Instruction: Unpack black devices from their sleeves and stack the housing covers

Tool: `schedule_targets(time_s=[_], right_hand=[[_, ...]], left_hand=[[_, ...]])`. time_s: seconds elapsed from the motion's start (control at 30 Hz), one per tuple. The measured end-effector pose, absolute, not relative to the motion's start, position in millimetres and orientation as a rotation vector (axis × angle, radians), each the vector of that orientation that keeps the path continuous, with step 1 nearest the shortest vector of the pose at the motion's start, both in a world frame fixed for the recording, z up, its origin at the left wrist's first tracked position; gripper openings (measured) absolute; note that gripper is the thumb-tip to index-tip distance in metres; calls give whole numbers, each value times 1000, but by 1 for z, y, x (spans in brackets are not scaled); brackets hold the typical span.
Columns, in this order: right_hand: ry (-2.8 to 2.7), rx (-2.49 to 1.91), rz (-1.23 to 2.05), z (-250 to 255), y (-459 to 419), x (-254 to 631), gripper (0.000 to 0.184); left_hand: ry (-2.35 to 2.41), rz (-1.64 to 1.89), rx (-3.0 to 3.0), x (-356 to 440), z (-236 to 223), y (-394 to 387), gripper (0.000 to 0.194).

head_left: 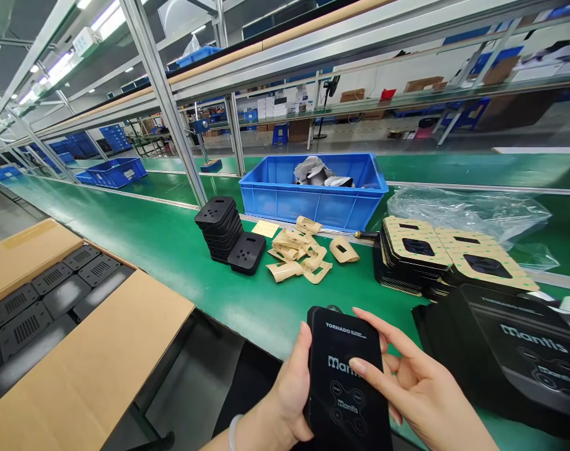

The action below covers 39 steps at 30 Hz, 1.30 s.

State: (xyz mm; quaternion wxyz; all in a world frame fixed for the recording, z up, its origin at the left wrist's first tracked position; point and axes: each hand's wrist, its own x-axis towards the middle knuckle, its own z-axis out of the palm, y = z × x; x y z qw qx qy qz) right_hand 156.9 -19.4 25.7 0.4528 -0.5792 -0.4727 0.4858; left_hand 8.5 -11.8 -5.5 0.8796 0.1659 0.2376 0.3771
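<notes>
A flat black device [351, 394] with rounded corners is held upright near the front edge of the bench. Its face reads "TORNADO" and "Mantis" in white print. Along its left edge my left hand [287, 388] is wrapped, the thumb pointing up. My right hand [414, 376] grips the right edge, with one finger or thumb laid across the middle print. Beyond them lie curled tan backing papers [297, 250] in a loose heap. Black perforated housings [219, 228] stand stacked to the left of the papers, one leaning against the pile.
Adhesive-backed panels [409, 250] are stacked at the right, near black "Mantis" sheets [515, 344] and clear plastic film [468, 210]. A blue bin [308, 200] holds crumpled scraps. At lower left an open carton [139, 319] contains black housings. A metal post [165, 106] rises behind.
</notes>
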Motion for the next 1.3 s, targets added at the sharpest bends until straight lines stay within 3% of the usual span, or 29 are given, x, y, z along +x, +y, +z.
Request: schedule_targets(time_s=[0.2, 0.3, 0.4, 0.57, 0.73, 0.93, 1.13, 1.3], right_hand=[[-1418, -1397, 947, 5, -16, 167, 62], [-1572, -1375, 745, -4, -13, 171, 59], [-1655, -1351, 663, -5, -14, 169, 56], [-1690, -1332, 636, -5, -18, 166, 55], [-1642, -1355, 769, 4, -16, 174, 56], [-1174, -1471, 1162, 21, -11, 184, 56], [-1346, -1343, 1411, 0, -26, 177, 61], [-1370, -1383, 1281, -13, -58, 158, 61]], left_hand=[[935, 1126, 807, 3, 0, -10, 58], [1086, 1179, 1090, -2, 0, -11, 52], [1134, 1124, 1218, -4, 0, -14, 53], [1082, 1070, 1299, -3, 6, -15, 73], [1015, 1151, 1211, -2, 8, -12, 67], [928, 1149, 1115, -6, 8, -12, 66], [884, 1161, 938, -10, 5, -6, 67], [867, 1199, 792, -8, 4, 1, 69]])
